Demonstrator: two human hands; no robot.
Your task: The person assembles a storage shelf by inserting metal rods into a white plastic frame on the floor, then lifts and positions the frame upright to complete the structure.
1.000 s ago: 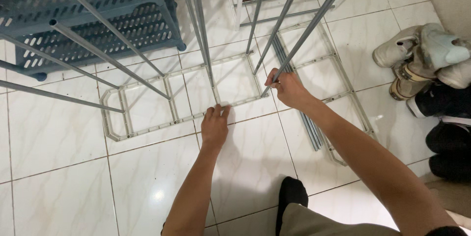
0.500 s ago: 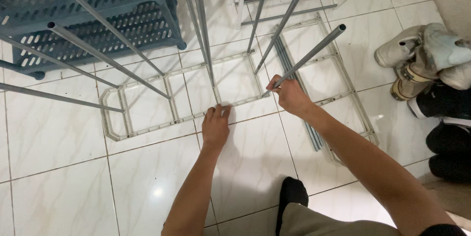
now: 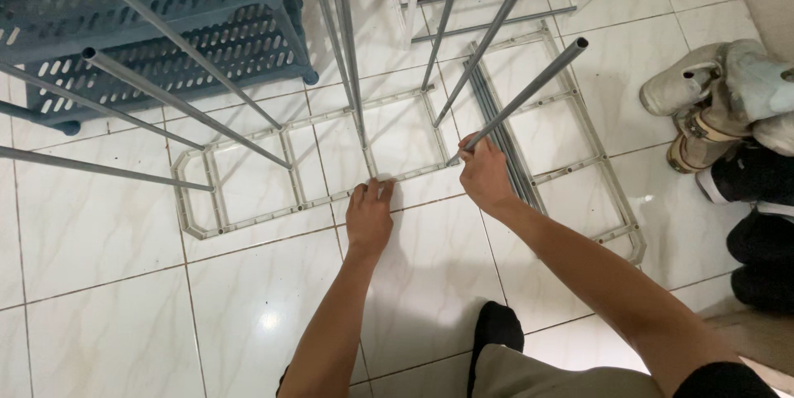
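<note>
The left hand (image 3: 369, 218) lies flat w/ fingers out, pressing the near edge of the white frame (image 3: 240, 220) on the tile floor (image 3: 107, 299). The right hand (image 3: 485, 175) is closed round the low end of a gray pipe (image 3: 529, 88) that leans up toward 1 o'clock. More pipes (image 3: 346, 50) stand in the frame. At 3 o'clock, shoes (image 3: 715, 100). At 10 o'clock, a blue rack (image 3: 165, 26).
</note>
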